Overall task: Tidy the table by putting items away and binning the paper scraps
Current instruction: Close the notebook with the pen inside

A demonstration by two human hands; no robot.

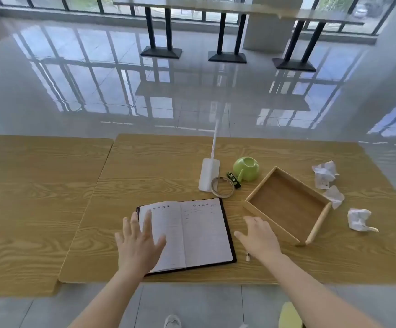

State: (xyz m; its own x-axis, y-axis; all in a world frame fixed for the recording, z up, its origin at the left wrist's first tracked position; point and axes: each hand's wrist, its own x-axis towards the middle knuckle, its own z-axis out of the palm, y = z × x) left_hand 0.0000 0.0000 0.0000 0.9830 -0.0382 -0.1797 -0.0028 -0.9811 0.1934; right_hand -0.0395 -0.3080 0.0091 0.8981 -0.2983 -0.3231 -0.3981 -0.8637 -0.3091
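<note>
1. Room: glossy pale tiled floor (pixel 192 91) mirroring a window wall; a long high counter on black pedestal legs (pixel 227 31) stands well beyond. Daylight, nobody else visible.
2. Surface: light wood-grain table (pixel 38 197), apparently two tops butted together, seam left of the work area.
3. Open-topped shallow wooden tray (pixel 287 204), empty, sits angled right of centre. Judged the likely home for the small items.
4. Black-covered notebook lying open with lined pages (pixel 192 233) sits nearest the person, flat.
5. Left hand (pixel 137 242): fingers spread and empty, palm down over the notebook's left page; contact cannot be confirmed. Right hand (pixel 261 235): fingers loosely extended, holding nothing, between notebook and tray.
6. Step judged: start of tidying, notebook first. Next move calls for folding the cover shut, then lifting it.
7. Behind the notebook: white desk lamp base with thin stem (pixel 208 174), lime-green ceramic mug tipped on its side (pixel 247 170), roll of clear tape (pixel 221 187), small dark green-printed object (pixel 233 179), identity unclear.
8. Three crumpled white paper scraps (pixel 324 174) lie right of the tray, unbinned. No bin identifiable.
9. Small pen-like item (pixel 247 256) beside the right wrist.
</note>
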